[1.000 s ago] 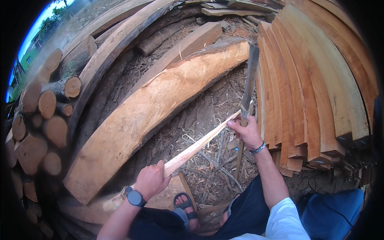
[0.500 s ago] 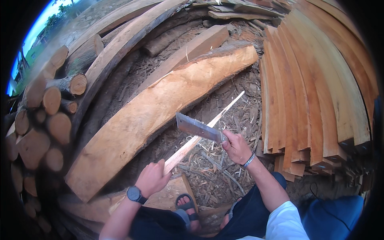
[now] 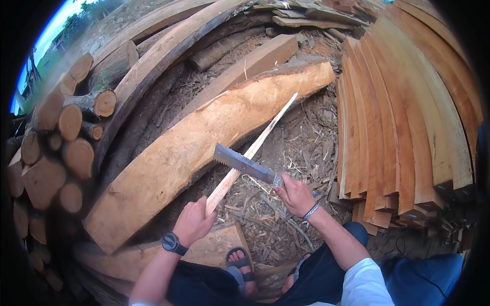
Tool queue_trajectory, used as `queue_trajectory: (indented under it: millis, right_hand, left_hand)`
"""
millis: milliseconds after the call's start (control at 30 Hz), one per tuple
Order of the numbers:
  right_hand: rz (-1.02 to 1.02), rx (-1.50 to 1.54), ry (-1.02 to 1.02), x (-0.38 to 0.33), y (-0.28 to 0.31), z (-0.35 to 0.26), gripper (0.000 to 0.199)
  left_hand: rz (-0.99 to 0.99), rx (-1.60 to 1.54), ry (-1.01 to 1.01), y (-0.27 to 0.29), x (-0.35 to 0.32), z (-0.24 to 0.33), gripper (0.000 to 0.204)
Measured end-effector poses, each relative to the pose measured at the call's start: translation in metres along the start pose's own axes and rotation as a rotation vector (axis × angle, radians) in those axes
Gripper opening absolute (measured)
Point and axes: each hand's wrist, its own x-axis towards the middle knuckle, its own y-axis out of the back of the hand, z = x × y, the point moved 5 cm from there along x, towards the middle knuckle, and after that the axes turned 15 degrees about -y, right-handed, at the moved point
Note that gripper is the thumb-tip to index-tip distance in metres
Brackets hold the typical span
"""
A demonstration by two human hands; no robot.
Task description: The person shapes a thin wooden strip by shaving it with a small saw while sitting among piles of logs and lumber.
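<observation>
My left hand (image 3: 194,223) is closed round the near, thick end of a pale wooden stick (image 3: 221,189). The stick slants up and away to the right, tapering to a thin, whittled point. My right hand (image 3: 297,196) grips the handle of a saw-backed machete (image 3: 250,167), most of the handle hidden in the fingers. Its broad grey blade points left and lies across the middle of the stick, teeth on the edge nearer me. Beyond the tool rests a long, thick slab (image 3: 168,158) with bark along its edge; the stick's far tip overlaps it in view.
Sawn planks (image 3: 393,127) are stacked on the right. Round logs (image 3: 79,158) are piled at the left. Another beam (image 3: 245,69) lies behind the slab. Chips and twigs litter the ground (image 3: 311,137). A timber piece (image 3: 214,239) lies beside my sandalled foot (image 3: 239,259). Blue cloth (image 3: 426,278) shows lower right.
The blade has shifted left and slightly nearer along the stick. The stick's far tip has swung up and to the left. Both hands keep their grips.
</observation>
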Motion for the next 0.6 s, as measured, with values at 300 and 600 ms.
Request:
queue_trajectory:
  millis: [300, 600]
  right_hand:
    - [0.069, -0.113, -0.046, 0.012, 0.015, 0.004, 0.045]
    - [0.089, -0.146, -0.061, 0.012, 0.011, 0.006, 0.047]
  left_hand:
    - [-0.002, 0.014, 0.010, -0.001, -0.001, -0.008, 0.033]
    - [-0.076, -0.045, 0.020, -0.004, -0.001, -0.015, 0.031]
